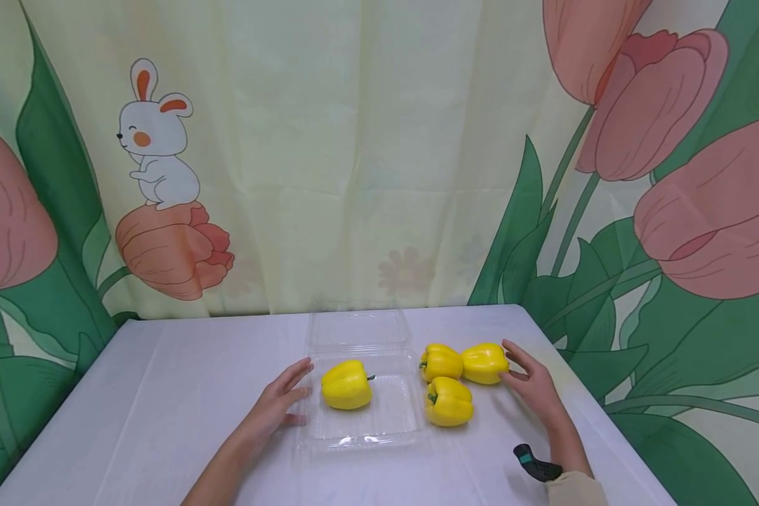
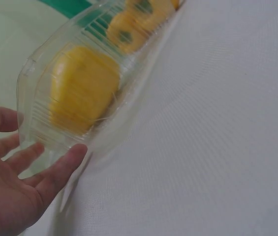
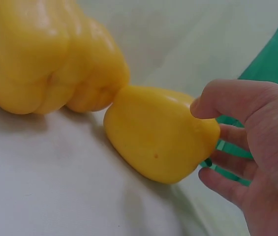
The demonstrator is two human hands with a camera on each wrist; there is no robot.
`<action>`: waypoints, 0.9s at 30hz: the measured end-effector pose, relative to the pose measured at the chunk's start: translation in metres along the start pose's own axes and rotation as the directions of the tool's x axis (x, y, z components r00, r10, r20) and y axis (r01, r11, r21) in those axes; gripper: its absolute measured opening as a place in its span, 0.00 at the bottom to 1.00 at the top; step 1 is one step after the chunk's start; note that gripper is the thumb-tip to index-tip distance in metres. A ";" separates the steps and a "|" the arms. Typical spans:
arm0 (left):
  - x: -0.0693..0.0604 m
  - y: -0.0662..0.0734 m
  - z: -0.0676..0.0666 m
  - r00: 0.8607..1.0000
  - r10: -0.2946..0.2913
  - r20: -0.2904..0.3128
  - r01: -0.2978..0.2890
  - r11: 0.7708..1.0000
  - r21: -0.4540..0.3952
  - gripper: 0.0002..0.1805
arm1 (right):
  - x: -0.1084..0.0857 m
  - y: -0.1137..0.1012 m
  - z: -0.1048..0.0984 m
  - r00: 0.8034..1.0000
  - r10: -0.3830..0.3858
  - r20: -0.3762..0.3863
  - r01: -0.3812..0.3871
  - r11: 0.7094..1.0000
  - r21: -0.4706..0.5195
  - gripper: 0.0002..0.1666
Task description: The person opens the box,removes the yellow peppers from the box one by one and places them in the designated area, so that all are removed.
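A clear plastic clamshell container (image 1: 395, 422) lies with its lid (image 1: 357, 329) folded back behind it. One yellow bell pepper (image 1: 346, 386) sits in the left part of its base. My left hand (image 1: 272, 406) is at the container's left wall, fingers spread; whether all fingertips touch it is hard to tell. To the right of the container, my right hand (image 1: 536, 390) is at the stem end of another yellow bell pepper (image 3: 153, 135). Its thumb (image 3: 217, 101) overlaps the pepper in the right wrist view, with the fingers spread beyond; firm contact cannot be made out.
Two more yellow bell peppers, one at the back (image 1: 443, 362) and one in front (image 1: 450, 403), stand close to the container's right side. A white cloth covers the table (image 1: 164, 407). Behind it hangs a curtain (image 1: 303, 176) printed with tulips and a rabbit.
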State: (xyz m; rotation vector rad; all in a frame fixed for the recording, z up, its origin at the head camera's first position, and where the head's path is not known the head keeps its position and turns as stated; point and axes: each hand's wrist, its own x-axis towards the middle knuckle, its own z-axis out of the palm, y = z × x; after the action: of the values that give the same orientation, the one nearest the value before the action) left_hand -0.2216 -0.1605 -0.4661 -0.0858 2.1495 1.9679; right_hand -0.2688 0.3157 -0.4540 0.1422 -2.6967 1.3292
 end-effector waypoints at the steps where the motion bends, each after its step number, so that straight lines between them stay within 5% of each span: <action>1: 0.000 0.000 0.000 1.000 -0.001 -0.001 0.001 1.000 0.003 0.30 | 0.000 0.000 0.000 1.000 0.001 -0.004 -0.001 1.000 -0.001 0.39; 27: 0.000 0.001 0.000 1.000 -0.020 -0.011 0.020 1.000 0.012 0.30 | -0.004 -0.016 0.000 0.999 0.027 -0.035 -0.027 1.000 0.007 0.38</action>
State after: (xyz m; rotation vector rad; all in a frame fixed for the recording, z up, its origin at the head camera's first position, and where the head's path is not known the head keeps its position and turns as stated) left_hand -0.2221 -0.1603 -0.4651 -0.1159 2.1583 1.9482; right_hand -0.2624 0.3061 -0.4427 0.0823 -2.6751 1.3353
